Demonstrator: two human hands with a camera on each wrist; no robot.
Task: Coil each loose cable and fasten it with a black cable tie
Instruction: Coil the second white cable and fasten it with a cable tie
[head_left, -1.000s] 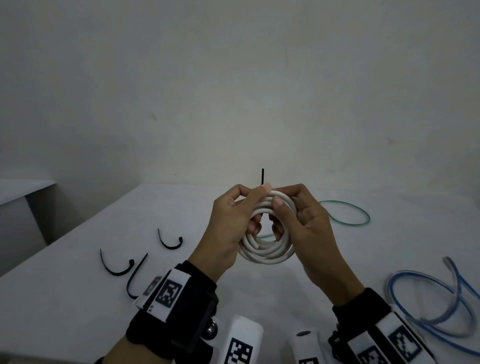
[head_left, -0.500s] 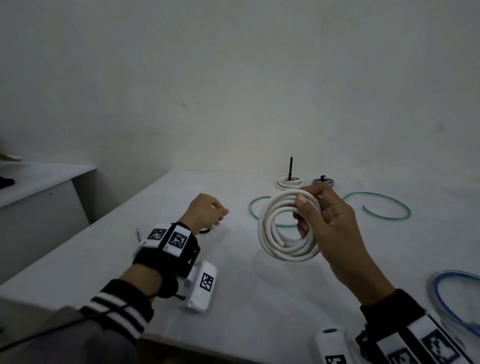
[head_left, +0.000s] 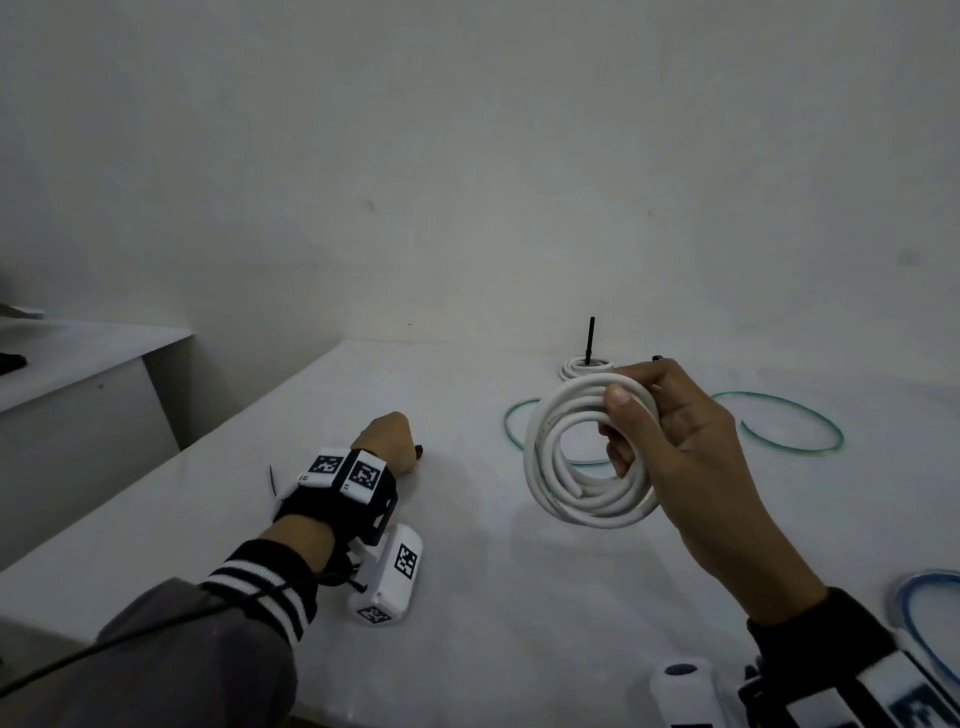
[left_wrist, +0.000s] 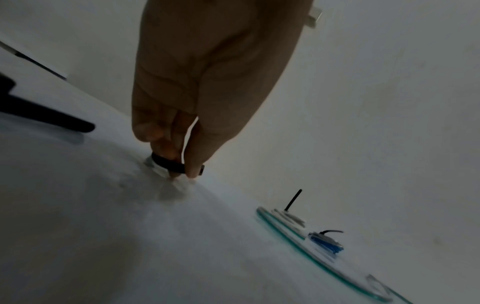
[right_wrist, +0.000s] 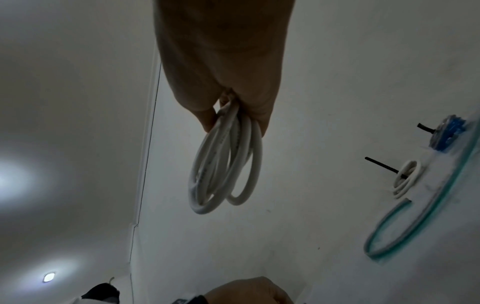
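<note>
My right hand (head_left: 660, 431) holds a coiled white cable (head_left: 576, 483) upright above the table, thumb and fingers pinched round its top strands; the right wrist view shows the coil (right_wrist: 223, 170) hanging from the fingers. My left hand (head_left: 389, 441) is down on the white table (head_left: 467, 597) at the left, its fingertips (left_wrist: 192, 170) pinching a black cable tie (left_wrist: 168, 163) that lies on the surface. Another black tie (head_left: 272, 480) pokes out beside the left wrist.
At the back lie a tied white coil (head_left: 584, 366) with its tie end standing up, a tied blue coil (left_wrist: 326, 243), and a loose green cable (head_left: 779, 434). A loose blue cable (head_left: 930, 613) lies at the right edge. A lower shelf (head_left: 78, 358) stands to the left.
The left hand let go of the white coil and moved left and down to the table, closing on a black tie. The right hand keeps the coil, now held alone.
</note>
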